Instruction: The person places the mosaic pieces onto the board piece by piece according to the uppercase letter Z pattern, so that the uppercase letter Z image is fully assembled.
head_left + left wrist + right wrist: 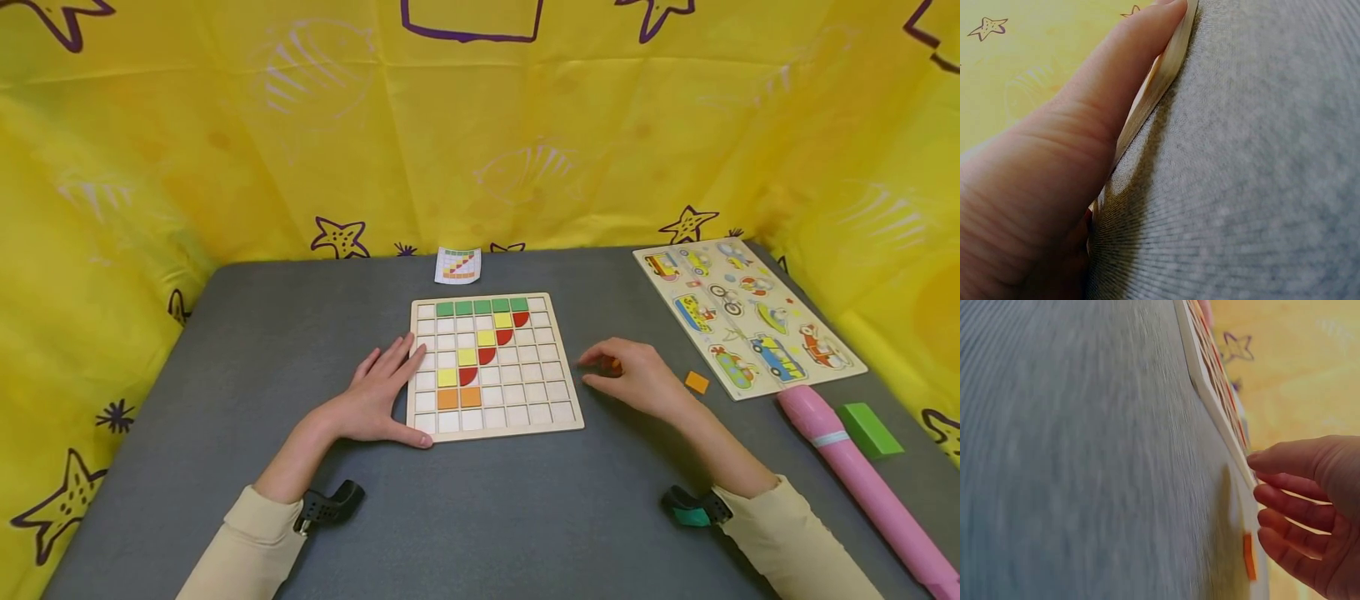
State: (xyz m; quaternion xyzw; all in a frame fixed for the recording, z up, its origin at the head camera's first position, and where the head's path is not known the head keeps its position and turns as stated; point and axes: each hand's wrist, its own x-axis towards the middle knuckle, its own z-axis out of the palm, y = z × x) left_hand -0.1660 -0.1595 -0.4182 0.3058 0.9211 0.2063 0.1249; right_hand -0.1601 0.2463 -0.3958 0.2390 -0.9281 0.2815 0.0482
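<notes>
A wooden grid board (525, 417) lies on the grey table. Green squares (482, 307) line its top row, yellow squares (467, 357) and red quarter-circles (487, 357) step diagonally down it, and two orange squares (459, 398) sit low on the left. My left hand (375, 396) rests spread over the board's left edge, thumb at the near corner. Just off the right edge, my right hand (633, 377) hovers with fingers loosely bent and thumb apart; nothing shows between them in the right wrist view. An orange piece (1249, 556) lies on the table beyond those fingers.
Behind the board lies a small pattern card (457, 265). To the right are an orange tile (697, 382), a vehicle puzzle board (727, 333), a pink tube (862, 475) and a green block (870, 431). Yellow cloth (480, 125) closes off the back and sides.
</notes>
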